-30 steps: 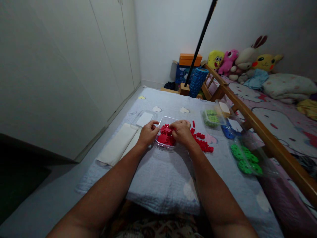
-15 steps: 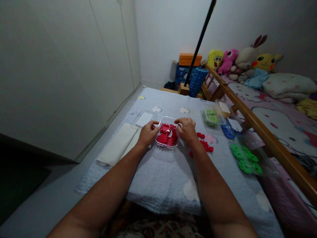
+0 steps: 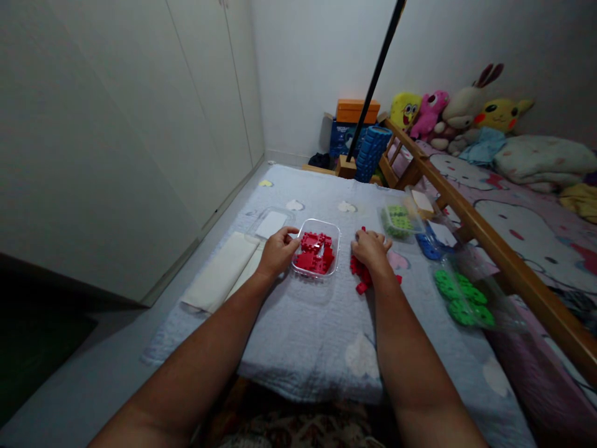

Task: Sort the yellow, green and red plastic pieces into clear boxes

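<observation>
A clear plastic container [image 3: 338, 239] stands mid-table with several red interlocking building pieces [image 3: 313, 260] inside. My left hand [image 3: 280, 249] pinches its left rim between thumb and fingers. To the right of it, my right hand [image 3: 372, 247] reaches down onto a loose pile of red building pieces [image 3: 361, 277] lying on the cloth. Its fingers are curled closed around a red piece [image 3: 363, 229] that pokes out past the fingertips. The palm and forearm cover part of the pile.
Left of the container lie a clear lid [image 3: 261, 218] and a folded cream cloth bag [image 3: 221, 270]. On the right are a tub of light green pieces [image 3: 396, 219], blue pieces [image 3: 428, 247] and green pieces [image 3: 461, 298] in clear plastic. A wooden bed rail [image 3: 508, 255] borders that side.
My right hand has left the container's right rim and moved right, onto the loose red pieces. My left hand and the container stay where they were.
</observation>
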`<action>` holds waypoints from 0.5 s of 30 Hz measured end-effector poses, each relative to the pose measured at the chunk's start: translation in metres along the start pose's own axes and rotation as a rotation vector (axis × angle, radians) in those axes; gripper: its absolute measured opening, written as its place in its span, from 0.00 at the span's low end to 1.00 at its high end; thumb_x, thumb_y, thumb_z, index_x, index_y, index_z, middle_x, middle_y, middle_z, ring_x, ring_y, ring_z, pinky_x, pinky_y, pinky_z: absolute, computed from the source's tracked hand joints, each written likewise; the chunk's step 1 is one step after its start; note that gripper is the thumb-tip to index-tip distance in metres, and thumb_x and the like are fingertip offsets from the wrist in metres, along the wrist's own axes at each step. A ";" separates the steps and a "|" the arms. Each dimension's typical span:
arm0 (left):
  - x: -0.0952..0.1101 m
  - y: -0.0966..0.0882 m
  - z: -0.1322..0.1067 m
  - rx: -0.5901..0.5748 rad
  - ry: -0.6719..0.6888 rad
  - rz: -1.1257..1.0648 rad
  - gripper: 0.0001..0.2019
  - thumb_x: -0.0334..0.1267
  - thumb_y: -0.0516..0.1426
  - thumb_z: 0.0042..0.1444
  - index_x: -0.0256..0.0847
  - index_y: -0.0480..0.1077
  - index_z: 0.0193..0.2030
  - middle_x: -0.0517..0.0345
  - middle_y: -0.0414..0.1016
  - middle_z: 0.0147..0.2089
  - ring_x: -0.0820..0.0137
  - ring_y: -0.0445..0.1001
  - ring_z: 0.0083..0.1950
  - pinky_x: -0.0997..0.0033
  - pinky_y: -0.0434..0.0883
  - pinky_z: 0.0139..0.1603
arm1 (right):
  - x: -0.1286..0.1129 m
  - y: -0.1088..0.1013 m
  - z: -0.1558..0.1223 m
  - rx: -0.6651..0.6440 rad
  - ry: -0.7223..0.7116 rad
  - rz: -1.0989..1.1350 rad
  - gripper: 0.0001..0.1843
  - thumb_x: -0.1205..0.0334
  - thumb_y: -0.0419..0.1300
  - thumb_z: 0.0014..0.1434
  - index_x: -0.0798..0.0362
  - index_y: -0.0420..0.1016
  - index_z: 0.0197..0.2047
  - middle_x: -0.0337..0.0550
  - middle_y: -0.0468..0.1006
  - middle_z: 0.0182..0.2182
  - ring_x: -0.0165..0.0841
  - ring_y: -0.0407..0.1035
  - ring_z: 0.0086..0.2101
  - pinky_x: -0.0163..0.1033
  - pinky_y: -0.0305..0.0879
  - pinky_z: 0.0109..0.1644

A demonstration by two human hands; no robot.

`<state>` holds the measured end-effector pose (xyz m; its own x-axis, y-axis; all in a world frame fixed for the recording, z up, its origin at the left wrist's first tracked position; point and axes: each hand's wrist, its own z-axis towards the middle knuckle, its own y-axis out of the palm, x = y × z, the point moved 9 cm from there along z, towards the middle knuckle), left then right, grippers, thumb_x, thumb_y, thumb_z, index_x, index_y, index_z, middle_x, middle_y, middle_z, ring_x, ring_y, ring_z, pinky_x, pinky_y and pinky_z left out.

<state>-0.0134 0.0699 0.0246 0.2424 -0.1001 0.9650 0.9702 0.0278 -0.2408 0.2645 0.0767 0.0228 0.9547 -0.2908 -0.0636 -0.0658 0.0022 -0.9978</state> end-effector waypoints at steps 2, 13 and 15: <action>-0.001 0.000 0.000 -0.001 -0.004 -0.006 0.17 0.44 0.59 0.51 0.37 0.76 0.44 0.68 0.64 0.22 0.72 0.65 0.24 0.72 0.61 0.28 | 0.000 -0.001 0.001 0.011 0.002 -0.002 0.22 0.60 0.52 0.65 0.53 0.79 0.57 0.59 0.74 0.61 0.54 0.63 0.60 0.60 0.52 0.63; -0.004 0.001 0.001 0.000 0.000 -0.006 0.18 0.45 0.59 0.51 0.37 0.76 0.45 0.68 0.64 0.22 0.72 0.64 0.24 0.71 0.61 0.29 | 0.001 -0.017 0.005 0.141 -0.049 0.204 0.17 0.67 0.54 0.63 0.51 0.82 0.48 0.51 0.83 0.47 0.43 0.73 0.48 0.45 0.60 0.51; -0.003 0.000 0.001 0.001 0.000 -0.003 0.18 0.45 0.59 0.51 0.37 0.76 0.45 0.68 0.64 0.22 0.72 0.64 0.24 0.71 0.61 0.29 | -0.002 -0.025 0.006 0.215 -0.086 0.299 0.16 0.69 0.53 0.61 0.52 0.80 0.46 0.50 0.83 0.44 0.40 0.73 0.44 0.42 0.62 0.49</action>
<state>-0.0137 0.0713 0.0215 0.2394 -0.1005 0.9657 0.9709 0.0287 -0.2377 0.2663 0.0826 0.0481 0.9241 -0.1651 -0.3448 -0.2916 0.2786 -0.9150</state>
